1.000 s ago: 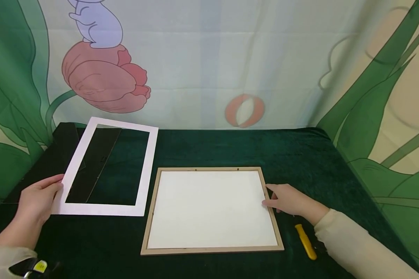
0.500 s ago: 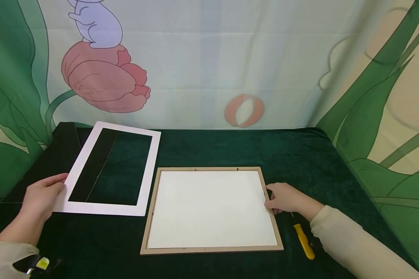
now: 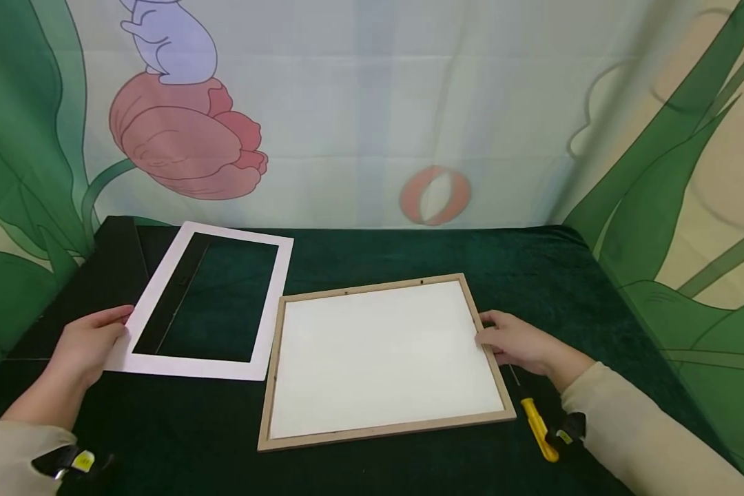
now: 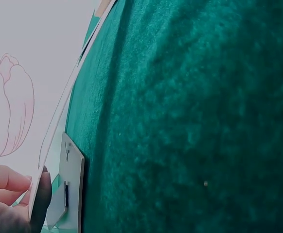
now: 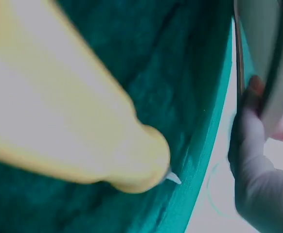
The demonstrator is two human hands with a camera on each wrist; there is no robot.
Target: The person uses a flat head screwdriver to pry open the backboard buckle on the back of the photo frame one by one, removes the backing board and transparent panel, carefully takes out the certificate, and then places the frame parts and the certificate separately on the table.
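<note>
Item: wooden frame (image 3: 384, 362), white sheet inside, lying on the green cloth (image 3: 533, 269), its right side tilted up. My right hand (image 3: 517, 342) grips that right edge, fingers curled under, thumb on top. Best lifted evenly, so the sheet stays seated. Item: white mat board (image 3: 207, 310), left of the frame, pinched at its near-left corner by my left hand (image 3: 87, 344) (black backing board (image 3: 108, 269) beneath). Item: yellow-handled screwdriver (image 3: 541, 428), beside my right wrist.

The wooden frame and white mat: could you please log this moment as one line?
left hand: holds white mat | right hand: lifts wooden frame edge | screwdriver: idle
</note>
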